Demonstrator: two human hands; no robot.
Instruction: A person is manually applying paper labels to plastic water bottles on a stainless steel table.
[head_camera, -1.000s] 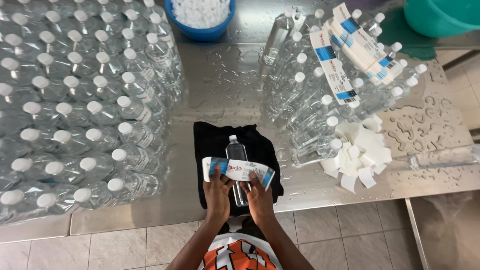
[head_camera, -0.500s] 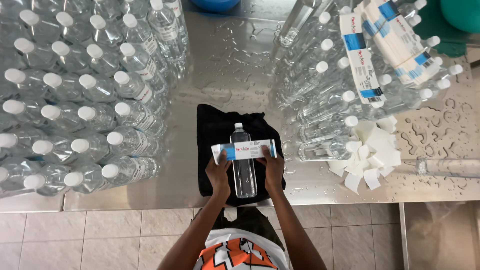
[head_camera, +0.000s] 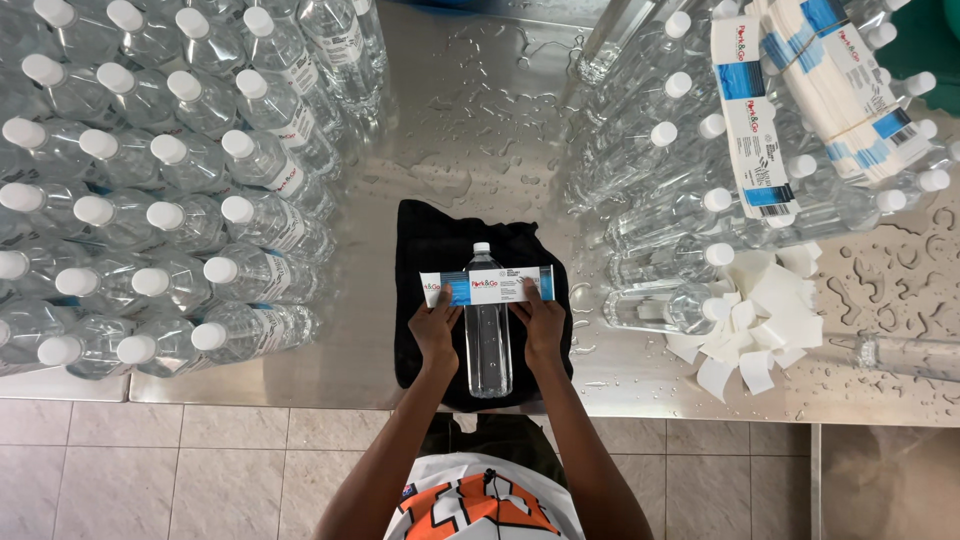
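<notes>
From the head camera, a clear bottle (head_camera: 488, 330) lies on a black cloth (head_camera: 425, 240) on the wet counter (head_camera: 480, 120). The left hand (head_camera: 435, 330) and right hand (head_camera: 543, 322) flank the bottle, fingers flat, seemingly pressing a label (head_camera: 487, 286) across it.

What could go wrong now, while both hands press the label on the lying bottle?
1. The label lies flat across the round bottle; it might go on crooked or wrinkle.
2. Water drops cover the metal table, so wet fingers may weaken the glue.
3. The left hand and right hand press from the sides; the bottle may roll on the black cloth.
</notes>
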